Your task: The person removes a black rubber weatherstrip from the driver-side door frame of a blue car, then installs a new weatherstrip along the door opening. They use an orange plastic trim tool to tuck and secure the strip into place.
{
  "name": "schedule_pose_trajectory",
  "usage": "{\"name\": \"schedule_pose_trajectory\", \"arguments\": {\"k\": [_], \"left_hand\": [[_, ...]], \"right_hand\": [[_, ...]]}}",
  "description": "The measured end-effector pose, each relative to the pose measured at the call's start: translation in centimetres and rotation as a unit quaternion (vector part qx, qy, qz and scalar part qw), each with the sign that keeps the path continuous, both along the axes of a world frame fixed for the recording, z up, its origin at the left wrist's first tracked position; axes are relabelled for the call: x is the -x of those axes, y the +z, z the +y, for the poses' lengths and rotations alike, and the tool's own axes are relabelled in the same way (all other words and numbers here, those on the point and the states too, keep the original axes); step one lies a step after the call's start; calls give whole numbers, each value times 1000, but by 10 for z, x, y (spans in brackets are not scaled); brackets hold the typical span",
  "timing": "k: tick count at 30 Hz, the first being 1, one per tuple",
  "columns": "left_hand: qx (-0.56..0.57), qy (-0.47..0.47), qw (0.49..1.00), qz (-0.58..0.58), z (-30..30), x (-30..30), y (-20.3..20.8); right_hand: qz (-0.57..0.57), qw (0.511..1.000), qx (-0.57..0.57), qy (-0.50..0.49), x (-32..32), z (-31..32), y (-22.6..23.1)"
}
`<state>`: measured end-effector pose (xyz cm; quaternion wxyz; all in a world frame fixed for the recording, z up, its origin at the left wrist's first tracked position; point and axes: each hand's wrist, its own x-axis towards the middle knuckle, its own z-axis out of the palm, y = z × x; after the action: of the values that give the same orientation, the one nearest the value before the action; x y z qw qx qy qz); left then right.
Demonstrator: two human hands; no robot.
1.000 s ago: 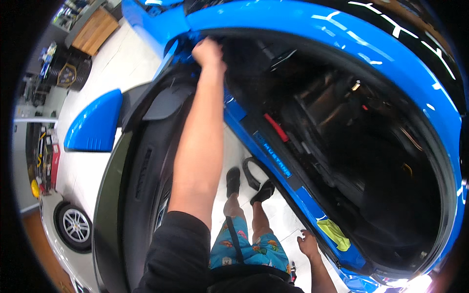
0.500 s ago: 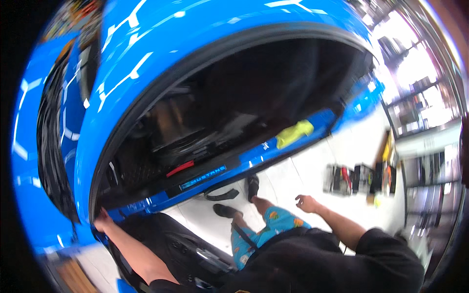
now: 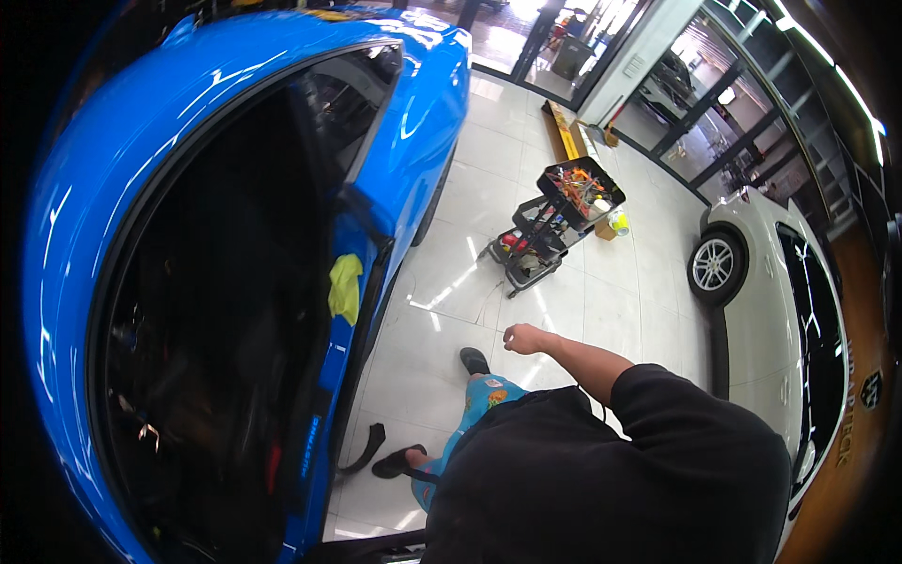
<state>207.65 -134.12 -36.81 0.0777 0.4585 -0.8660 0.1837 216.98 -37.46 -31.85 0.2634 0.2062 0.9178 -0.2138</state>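
By a misplaced step, the black strip (image 3: 376,439) on the floor, just beside the left shoe (image 3: 392,465), could be crushed; by a brush, the cloth (image 3: 345,289) could be knocked off the sill (image 3: 330,369) of the blue car (image 3: 122,132) at left. The left hand, seen at the car earlier, is now out of view. The right hand (image 3: 527,338) is loosely curled; whether anything is grasped cannot be told.

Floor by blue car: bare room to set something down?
Bare floor between the blue car and black cart; more between cart and white car. Crowded: the loaded cart, and floor around the shoes and curved black strip.
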Motion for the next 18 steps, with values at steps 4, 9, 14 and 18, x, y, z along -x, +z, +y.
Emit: {"name": "schedule_pose_trajectory", "arguments": {"k": [4, 9, 14, 18], "left_hand": [[-49, -52, 984, -162, 165, 8, -50], [-586, 106, 772, 221, 470, -57, -143], [-755, 111, 643, 62, 649, -126, -143], [-682, 77, 722, -81, 677, -113, -82]], "right_hand": [[-114, 973, 62, -192, -12, 77, -10], [-68, 977, -62, -195, -66, 284, -59], [54, 946, -148, -282, -67, 469, -69], [226, 918, -117, -306, -24, 509, -19]]}}
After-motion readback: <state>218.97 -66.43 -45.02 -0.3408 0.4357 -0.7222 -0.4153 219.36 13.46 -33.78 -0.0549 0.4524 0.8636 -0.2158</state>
